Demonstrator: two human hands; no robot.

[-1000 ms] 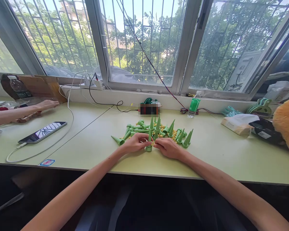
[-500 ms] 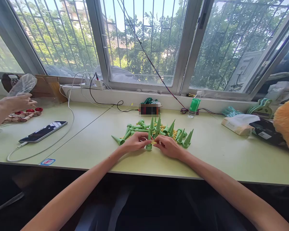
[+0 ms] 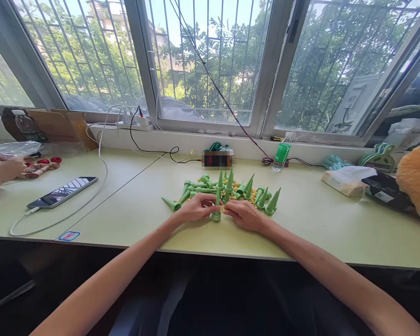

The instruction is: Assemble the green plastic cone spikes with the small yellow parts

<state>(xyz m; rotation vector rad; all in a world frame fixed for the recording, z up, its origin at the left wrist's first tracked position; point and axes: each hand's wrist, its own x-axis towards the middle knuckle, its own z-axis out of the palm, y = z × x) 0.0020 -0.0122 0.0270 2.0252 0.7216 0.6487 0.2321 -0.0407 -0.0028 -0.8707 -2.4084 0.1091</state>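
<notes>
My left hand (image 3: 195, 208) is closed around a green plastic watering spike (image 3: 216, 216), which stands upright with its wide base down near the table. From the other side, my right hand (image 3: 245, 214) pinches a small yellow plastic piece (image 3: 221, 209) against the side of this spike. How far the piece sits in the spike cannot be made out. Just beyond my hands lies a pile of similar green spikes (image 3: 230, 183), some standing and some on their sides. Small yellow pieces (image 3: 255, 192) are scattered among them.
At the far left, another person's hand (image 3: 2, 170) holds clear plastic near red-and-wood items (image 3: 38, 169). A phone (image 3: 63, 192) with a white cable lies on the table (image 3: 133, 219). Behind stand a bottle (image 3: 282, 153) and a tissue box (image 3: 345, 181).
The yellow piece in my right hand has tilted and shifted slightly against the spike. My left hand keeps its hold. The other person's hand has moved left and down with the plastic.
</notes>
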